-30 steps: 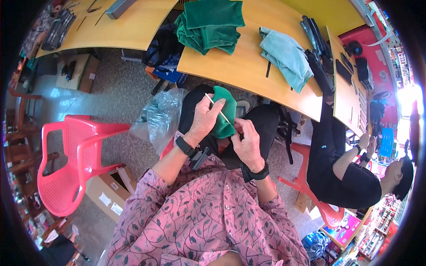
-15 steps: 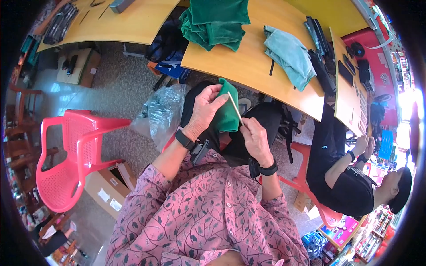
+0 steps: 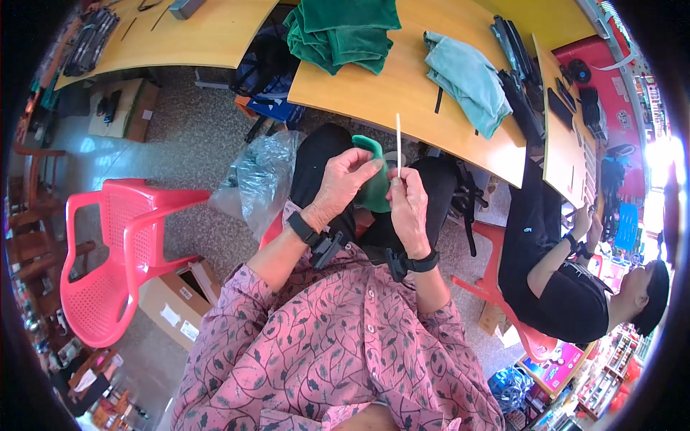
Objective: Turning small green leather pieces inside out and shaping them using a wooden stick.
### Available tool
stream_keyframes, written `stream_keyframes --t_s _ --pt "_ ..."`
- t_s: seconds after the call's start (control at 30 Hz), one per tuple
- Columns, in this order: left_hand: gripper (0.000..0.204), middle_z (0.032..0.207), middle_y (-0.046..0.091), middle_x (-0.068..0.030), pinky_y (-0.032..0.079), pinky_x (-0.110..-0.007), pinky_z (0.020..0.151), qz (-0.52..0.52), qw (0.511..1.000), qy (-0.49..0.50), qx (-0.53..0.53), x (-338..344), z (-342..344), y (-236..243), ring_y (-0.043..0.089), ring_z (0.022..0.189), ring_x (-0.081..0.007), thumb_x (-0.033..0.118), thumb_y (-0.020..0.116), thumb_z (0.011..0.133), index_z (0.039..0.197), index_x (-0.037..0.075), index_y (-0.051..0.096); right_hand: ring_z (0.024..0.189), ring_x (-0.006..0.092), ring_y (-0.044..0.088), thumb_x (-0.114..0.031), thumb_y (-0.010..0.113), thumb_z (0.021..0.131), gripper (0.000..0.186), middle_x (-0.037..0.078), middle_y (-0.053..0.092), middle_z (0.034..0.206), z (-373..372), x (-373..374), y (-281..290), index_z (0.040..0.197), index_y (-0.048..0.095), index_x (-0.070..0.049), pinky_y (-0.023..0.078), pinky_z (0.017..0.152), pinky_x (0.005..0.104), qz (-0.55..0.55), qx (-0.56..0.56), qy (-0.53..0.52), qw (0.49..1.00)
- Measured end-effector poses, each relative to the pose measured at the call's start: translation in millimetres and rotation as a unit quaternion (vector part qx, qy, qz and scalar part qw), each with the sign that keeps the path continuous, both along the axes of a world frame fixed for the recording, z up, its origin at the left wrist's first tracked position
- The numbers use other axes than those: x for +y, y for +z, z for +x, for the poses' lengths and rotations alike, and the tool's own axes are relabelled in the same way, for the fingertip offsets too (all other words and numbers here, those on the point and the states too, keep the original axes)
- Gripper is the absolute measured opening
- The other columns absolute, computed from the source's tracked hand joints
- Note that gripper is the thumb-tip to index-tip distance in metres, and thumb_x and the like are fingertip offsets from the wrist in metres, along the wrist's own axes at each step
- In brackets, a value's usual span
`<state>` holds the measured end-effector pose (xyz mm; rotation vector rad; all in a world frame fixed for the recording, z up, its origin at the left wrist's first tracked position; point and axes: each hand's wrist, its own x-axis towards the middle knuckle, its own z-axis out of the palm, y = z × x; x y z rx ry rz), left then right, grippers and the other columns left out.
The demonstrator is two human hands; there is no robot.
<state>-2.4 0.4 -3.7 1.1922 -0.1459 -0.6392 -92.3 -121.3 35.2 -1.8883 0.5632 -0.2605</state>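
Over my lap, my left hand (image 3: 341,181) pinches a piece of green velvety cloth (image 3: 373,192) between thumb and fingertips. The cloth hangs down between my two hands, its upper edge curling over. Closed around the lower end of a thin whitish stick (image 3: 399,138) is my right hand (image 3: 410,210), just right of the cloth. The stick points up, away from me, apart from the cloth along its upper length. Whether my right fingers also touch the cloth's edge I cannot tell.
A wooden table (image 3: 345,97) ahead bears folded green cloths (image 3: 341,36) and a pale teal cloth (image 3: 467,79). Left are a clear plastic bag (image 3: 262,179), a pink chair (image 3: 118,251) and a cardboard box (image 3: 172,305). A person in black (image 3: 568,287) sits at the right.
The stick has come off the cloth and swung from slanting across it to upright in my right hand. My left hand has moved slightly right, and the cloth's top edge now curls over.
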Motion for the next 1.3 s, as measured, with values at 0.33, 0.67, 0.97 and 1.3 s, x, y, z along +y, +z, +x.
stream_keyframes --t_s 0.33,0.67,0.97,1.3 --pt "0.018 0.092 0.066 0.0011 0.047 -0.018 0.068 -0.063 0.99 -0.077 0.102 3.9 2.0 0.7 0.057 0.078 -0.003 0.012 0.065 0.093 0.105 0.0 0.067 0.067 0.0049 0.045 -0.013 0.057 0.098 0.013 -0.005 0.05 0.071 3.9 -9.5 -17.0 0.089 0.059 -0.003 0.039 0.058 0.0232 0.082 -0.016 -0.028 0.996" --pt "0.021 0.089 0.067 -0.0014 0.052 -0.022 0.071 -0.021 0.997 -0.075 -0.002 -2.5 -2.3 3.0 0.06 0.078 -0.0064 0.007 0.075 0.083 0.099 -0.001 0.064 0.057 0.0027 0.043 -0.019 0.053 0.101 0.019 -0.005 0.049 0.068 -1.7 -6.2 -22.7 0.091 0.061 -0.005 0.035 0.05 0.0204 0.184 0.004 -0.022 0.983" --pt "0.038 0.083 0.063 -0.0029 0.052 -0.023 0.069 0.073 0.99 -0.085 -0.082 -4.5 -9.5 7.7 0.059 0.074 -0.0069 0.01 0.082 0.075 0.103 -0.001 0.058 0.054 0.0006 0.04 -0.025 0.056 0.1 0.022 -0.009 0.05 0.065 -5.1 -13.2 -20.8 0.091 0.064 -0.007 0.03 0.048 0.0184 0.284 -0.014 -0.036 0.958" --pt "0.031 0.087 0.063 -0.0036 0.052 -0.024 0.067 0.02 0.997 -0.059 -0.035 -7.9 -11.2 5.9 0.06 0.077 -0.0072 0.011 0.078 0.082 0.102 -0.001 0.057 0.057 0.0001 0.041 -0.016 0.058 0.099 0.013 -0.007 0.054 0.073 -2.3 -11.5 -24.2 0.093 0.063 -0.006 0.032 0.049 0.0176 0.376 -0.079 -0.073 0.92"
